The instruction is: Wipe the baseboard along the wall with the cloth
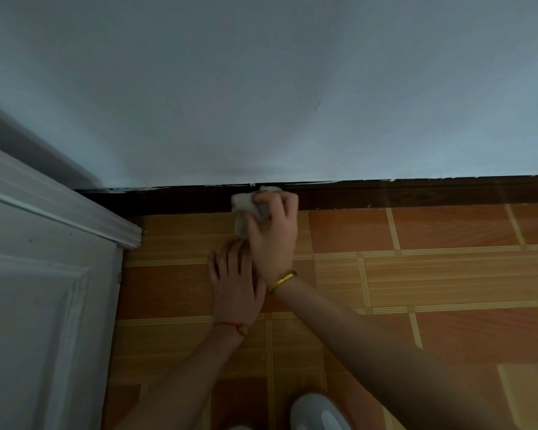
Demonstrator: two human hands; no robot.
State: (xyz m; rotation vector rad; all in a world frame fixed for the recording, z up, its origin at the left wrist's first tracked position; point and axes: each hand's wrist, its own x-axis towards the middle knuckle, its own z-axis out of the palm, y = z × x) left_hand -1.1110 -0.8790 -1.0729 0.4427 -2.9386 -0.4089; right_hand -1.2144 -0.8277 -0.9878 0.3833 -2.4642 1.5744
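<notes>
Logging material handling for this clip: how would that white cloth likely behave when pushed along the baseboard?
Probably floppy: the white cloth is bunched in the right hand, its lower part hanging to the floor. Likely light, since one hand holds it. It should conform to the baseboard rather than slide stiffly.

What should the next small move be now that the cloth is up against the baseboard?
Probably slide the right hand with the cloth sideways along the baseboard, pressing as it goes. The cloth already sits against the dark strip, long stretches run on either side, and the left hand lies flat on the floor as a brace.
</notes>
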